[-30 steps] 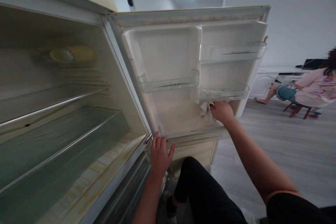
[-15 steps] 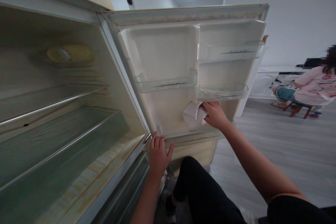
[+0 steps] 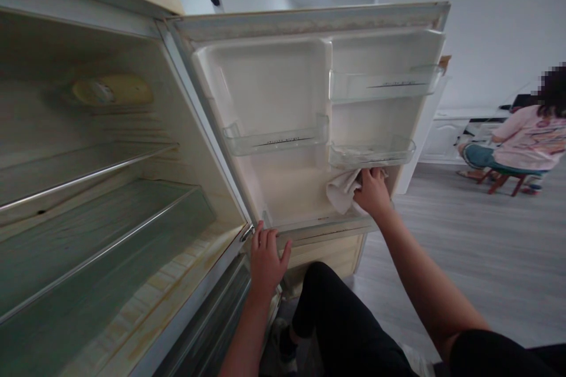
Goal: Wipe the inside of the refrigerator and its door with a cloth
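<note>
My right hand (image 3: pixel 372 193) is closed on a white cloth (image 3: pixel 344 191) and presses it to the inner face of the open fridge door (image 3: pixel 292 179), under the lower right clear door shelf (image 3: pixel 371 154). My left hand (image 3: pixel 267 253) rests at the hinge-side end of the bottom door rack (image 3: pixel 322 232). Its fingers are stretched out and the thumb stands apart, with nothing seen in it.
To the left is the fridge interior with glass shelves (image 3: pixel 97 230) and a yellowed lamp cover (image 3: pixel 112 90). More clear racks (image 3: pixel 278 140) line the door. A person (image 3: pixel 526 138) sits on a stool at the right, across the grey floor (image 3: pixel 477 235).
My right hand has moved right with the cloth along the door panel, towards its outer edge. My left hand stays in place. The view has shifted slightly.
</note>
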{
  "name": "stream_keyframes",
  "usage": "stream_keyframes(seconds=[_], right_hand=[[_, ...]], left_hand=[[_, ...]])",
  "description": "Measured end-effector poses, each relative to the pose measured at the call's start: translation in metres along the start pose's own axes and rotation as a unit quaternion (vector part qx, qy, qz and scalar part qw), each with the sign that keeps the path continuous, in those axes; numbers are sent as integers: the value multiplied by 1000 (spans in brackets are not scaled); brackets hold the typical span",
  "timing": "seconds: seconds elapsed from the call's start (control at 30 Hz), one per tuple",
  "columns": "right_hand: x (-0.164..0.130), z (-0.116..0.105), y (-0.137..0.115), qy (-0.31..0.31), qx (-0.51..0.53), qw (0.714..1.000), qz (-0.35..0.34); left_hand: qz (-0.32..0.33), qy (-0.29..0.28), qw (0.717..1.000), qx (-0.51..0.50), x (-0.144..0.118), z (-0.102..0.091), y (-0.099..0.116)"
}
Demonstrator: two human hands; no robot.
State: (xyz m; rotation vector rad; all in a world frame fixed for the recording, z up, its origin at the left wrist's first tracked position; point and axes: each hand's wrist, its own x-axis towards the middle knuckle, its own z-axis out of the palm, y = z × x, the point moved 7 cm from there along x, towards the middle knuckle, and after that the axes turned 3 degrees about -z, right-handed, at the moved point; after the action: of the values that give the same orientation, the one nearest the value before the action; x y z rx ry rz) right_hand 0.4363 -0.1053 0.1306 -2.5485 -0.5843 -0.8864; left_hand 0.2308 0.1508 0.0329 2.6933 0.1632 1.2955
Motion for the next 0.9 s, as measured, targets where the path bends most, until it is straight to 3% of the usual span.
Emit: stream_keyframes(seconds=[0.2,0.4,0.5,0.67,0.77,0.9], right_hand=[[0,33,-49,-107,70,988,-90],[-3,68,-112,-198,171,947,-185],[-11,81,-149,-233,210,914,-255],[-35,96,-212,-344,198,825,-401],[-44,109,-229,-422,156,791,-415],[-50,118,-232,-469,125,772,-410]], left_hand=[[-7,-8,1000,4,0,3,0],[-7,-3,1000,15,2,7,4],[1,1,1000,30,2,6,7],[25,36,998,40,-7,-1,9],[45,55,997,33,-14,-1,7],[53,83,995,-2,-18,1,1]])
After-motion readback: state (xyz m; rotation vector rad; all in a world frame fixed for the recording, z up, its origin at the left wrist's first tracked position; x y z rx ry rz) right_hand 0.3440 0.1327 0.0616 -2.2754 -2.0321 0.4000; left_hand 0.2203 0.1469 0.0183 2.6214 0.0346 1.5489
